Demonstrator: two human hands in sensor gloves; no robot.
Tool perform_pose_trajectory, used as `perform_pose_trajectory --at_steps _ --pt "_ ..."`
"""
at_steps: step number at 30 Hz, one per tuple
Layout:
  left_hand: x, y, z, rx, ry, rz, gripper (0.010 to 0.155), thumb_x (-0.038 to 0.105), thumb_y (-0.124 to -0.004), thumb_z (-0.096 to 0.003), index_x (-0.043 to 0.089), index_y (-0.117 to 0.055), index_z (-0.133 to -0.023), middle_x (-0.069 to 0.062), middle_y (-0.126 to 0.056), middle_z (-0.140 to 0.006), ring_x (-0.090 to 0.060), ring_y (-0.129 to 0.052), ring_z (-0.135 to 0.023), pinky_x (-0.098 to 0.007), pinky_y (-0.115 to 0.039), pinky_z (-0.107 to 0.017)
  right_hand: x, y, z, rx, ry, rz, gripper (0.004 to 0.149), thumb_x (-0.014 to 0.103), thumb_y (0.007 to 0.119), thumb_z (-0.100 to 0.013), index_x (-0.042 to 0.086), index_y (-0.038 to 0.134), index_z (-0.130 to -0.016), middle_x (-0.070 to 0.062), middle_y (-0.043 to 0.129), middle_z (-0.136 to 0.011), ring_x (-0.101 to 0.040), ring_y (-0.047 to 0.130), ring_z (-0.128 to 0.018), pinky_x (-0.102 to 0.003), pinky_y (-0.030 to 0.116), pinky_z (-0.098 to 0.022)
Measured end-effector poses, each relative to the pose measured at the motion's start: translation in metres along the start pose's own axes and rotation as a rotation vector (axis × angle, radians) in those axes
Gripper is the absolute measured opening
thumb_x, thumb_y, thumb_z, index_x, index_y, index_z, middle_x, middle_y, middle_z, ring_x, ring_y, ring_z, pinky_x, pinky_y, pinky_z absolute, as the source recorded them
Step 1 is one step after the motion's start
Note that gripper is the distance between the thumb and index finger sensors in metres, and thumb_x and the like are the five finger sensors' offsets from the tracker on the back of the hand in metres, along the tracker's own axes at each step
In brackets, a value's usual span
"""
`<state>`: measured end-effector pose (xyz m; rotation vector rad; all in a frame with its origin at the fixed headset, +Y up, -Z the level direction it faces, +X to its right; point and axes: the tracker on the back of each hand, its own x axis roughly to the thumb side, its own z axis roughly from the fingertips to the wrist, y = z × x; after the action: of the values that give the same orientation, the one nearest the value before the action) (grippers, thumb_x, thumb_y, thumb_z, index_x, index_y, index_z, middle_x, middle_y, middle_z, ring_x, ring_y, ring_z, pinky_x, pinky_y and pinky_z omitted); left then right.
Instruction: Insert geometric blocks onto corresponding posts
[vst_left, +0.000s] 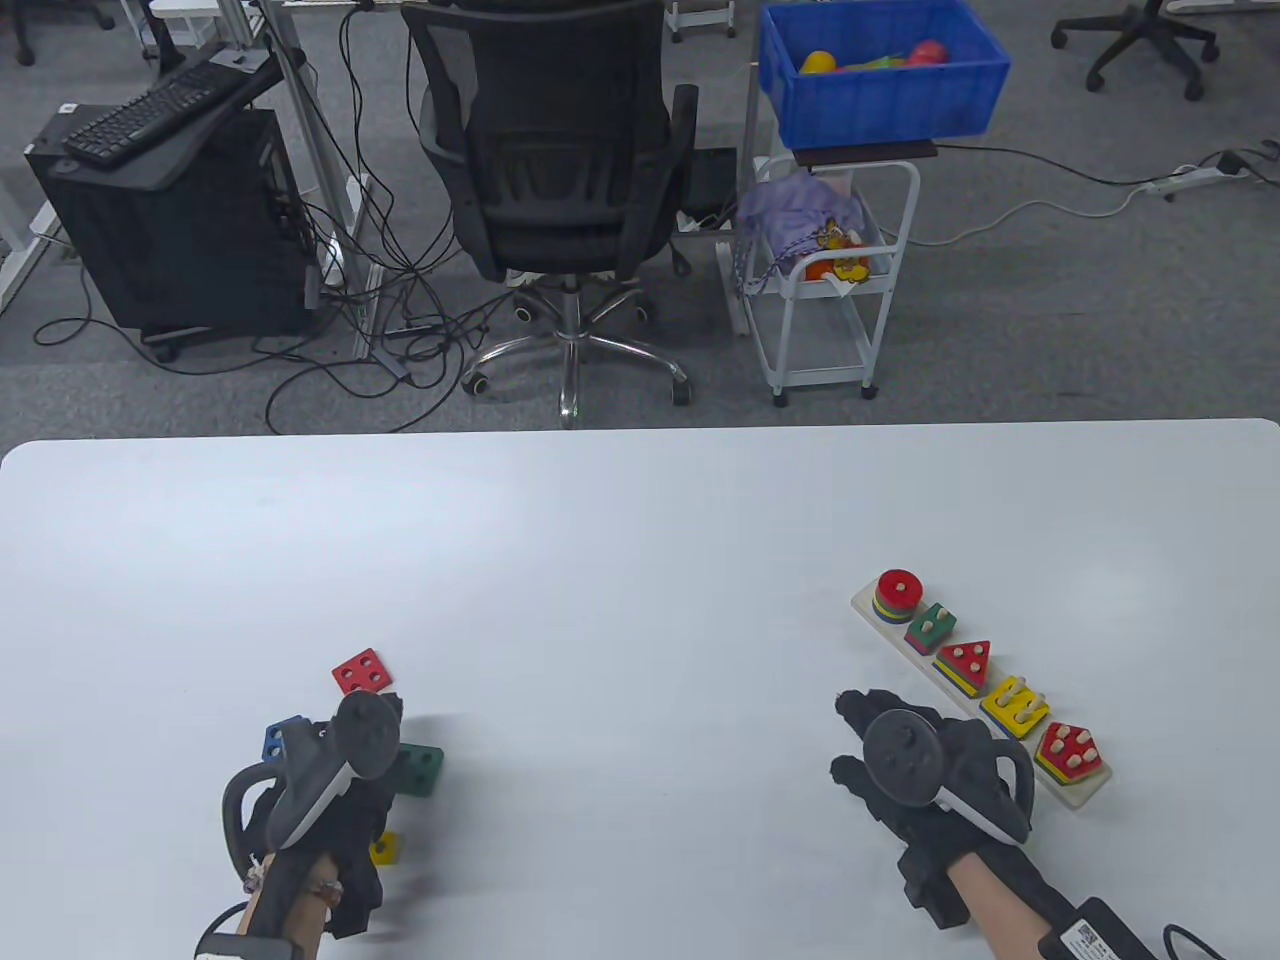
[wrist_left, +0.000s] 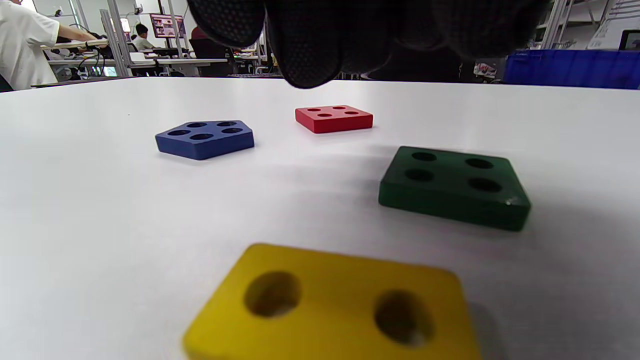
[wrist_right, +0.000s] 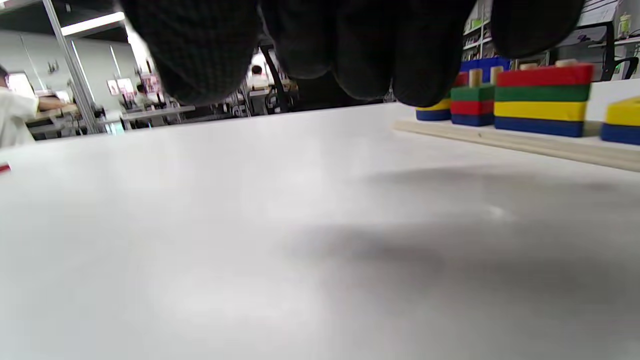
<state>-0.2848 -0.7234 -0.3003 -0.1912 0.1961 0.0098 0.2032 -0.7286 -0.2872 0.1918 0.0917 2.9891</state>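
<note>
White table (vst_left: 640, 560). Left hand (vst_left: 320, 790), fingers loose, holding nothing, hovers over four loose blocks lying flat, holes up: blue pentagon (wrist_left: 205, 138), red square (wrist_left: 334, 118), green block (wrist_left: 452, 186), yellow block (wrist_left: 332, 310). Right hand (vst_left: 925, 765) empty, relaxed, just beside post board (vst_left: 1075, 795), long axis running diagonally away to the left.

No text readable anywhere; a label on the box (vst_left: 1092, 938) behind the right wrist is showing only blur.
</note>
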Motion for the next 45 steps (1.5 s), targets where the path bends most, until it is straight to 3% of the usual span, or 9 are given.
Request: perform_pose_trajectory --at_steps 10,14,18,22,26,30,35,39,45 --pt "0.039 -0.014 -0.006 -0.055 0.181 -0.188 0.072 0.064 -0.079 -0.0359 0.037 -0.066 -0.101 0.006 -0.08 -0.106 -0.02 -0.087 -0.093 -0.046 -0.067 -0.073 0.008 0.002 0.001 -0.017 -0.033 0.0 0.063 0.045 0.08 -0.046 0.018 0.065 -0.101 -0.017 0.072 -0.102 -0.044 0.079 -0.088 -0.069 0.062 -0.061" --pt "0.056 -0.024 -0.01 -0.093 0.21 -0.295 0.069 0.061 -0.081 -0.0373 0.035 -0.069 -0.1 0.005 -0.084 -0.101 -0.019 -0.09 -0.089 -0.045 -0.07 -0.071 0.01 0.001 0.002 -0.023 -0.041 0.006 0.063 0.045 0.08 -0.046 0.018 0.065 -0.101 -0.017 0.072 -0.102 -0.044 0.079 -0.088 -0.069 0.062 -0.061" --pt "0.067 -0.028 -0.006 -0.018 0.199 -0.334 0.067 0.058 -0.08 -0.039 0.032 -0.068 -0.099 0.001 -0.085 -0.099 -0.02 -0.093 -0.084 -0.043 -0.073 -0.069 0.012 0.002 0.002 -0.02 -0.051 0.014 0.063 0.045 0.08 -0.046 0.018 0.065 -0.101 -0.017 0.072 -0.102 -0.044 0.079 -0.088 -0.069 0.062 -0.061" --pt "0.07 -0.017 0.0 0.018 0.144 -0.214 0.072 0.059 -0.082 -0.0371 0.031 -0.064 -0.101 0.003 -0.083 -0.099 -0.018 -0.092 -0.085 -0.043 -0.072 -0.07 0.017 0.0 0.005 -0.028 -0.073 0.012 0.063 0.045 0.08 -0.046 0.018 0.065 -0.101 -0.017 0.072 -0.102 -0.044 0.079 -0.088 -0.069 0.063 -0.061" --pt "0.093 0.005 0.016 0.042 -0.034 0.046 0.073 0.06 -0.081 -0.0369 0.032 -0.061 -0.102 0.004 -0.082 -0.1 -0.017 -0.092 -0.085 -0.042 -0.072 -0.07 0.03 -0.004 0.009 -0.024 -0.144 -0.077 0.065 0.046 0.079 -0.046 0.017 0.063 -0.102 -0.018 0.071 -0.102 -0.044 0.079 -0.088 -0.069 0.063 -0.06" --pt "0.134 0.01 0.029 -0.155 -0.284 0.423 0.075 0.06 -0.079 -0.0376 0.032 -0.058 -0.103 0.005 -0.08 -0.101 -0.016 -0.091 -0.086 -0.042 -0.072 -0.071 0.052 -0.01 0.02 -0.078 -0.303 -0.148 0.071 0.046 0.081 -0.045 0.017 0.056 -0.104 -0.016 0.067 -0.105 -0.042 0.079 -0.089 -0.068 0.063 -0.061" --pt "0.183 0.001 0.043 -0.491 -0.398 0.82 0.074 0.061 -0.078 -0.0387 0.031 -0.057 -0.103 0.005 -0.079 -0.101 -0.016 -0.091 -0.086 -0.042 -0.071 -0.07 0.075 -0.014 0.035 -0.166 -0.485 -0.238 0.082 0.048 0.083 -0.043 0.015 0.045 -0.107 -0.016 0.061 -0.107 -0.039 0.076 -0.094 -0.067 0.065 -0.061" --pt "0.206 -0.009 0.051 -0.698 -0.433 0.973 0.077 0.062 -0.077 -0.0394 0.03 -0.05 -0.105 0.006 -0.078 -0.101 -0.015 -0.091 -0.086 -0.041 -0.072 -0.07 0.083 -0.016 0.042 -0.248 -0.549 -0.295 0.087 0.05 0.083 -0.041 0.01 0.043 -0.107 -0.02 0.062 -0.105 -0.038 0.079 -0.091 -0.066 0.066 -0.061" --pt "0.211 -0.016 0.051 -0.82 -0.456 1.068 0.082 0.062 -0.077 -0.0398 0.027 -0.044 -0.106 0.004 -0.078 -0.101 -0.014 -0.092 -0.085 -0.04 -0.073 -0.07 0.079 -0.02 0.043 -0.349 -0.525 -0.352 0.073 0.045 0.085 -0.041 0.014 0.057 -0.102 -0.015 0.075 -0.097 -0.035 0.088 -0.082 -0.064 0.069 -0.058"
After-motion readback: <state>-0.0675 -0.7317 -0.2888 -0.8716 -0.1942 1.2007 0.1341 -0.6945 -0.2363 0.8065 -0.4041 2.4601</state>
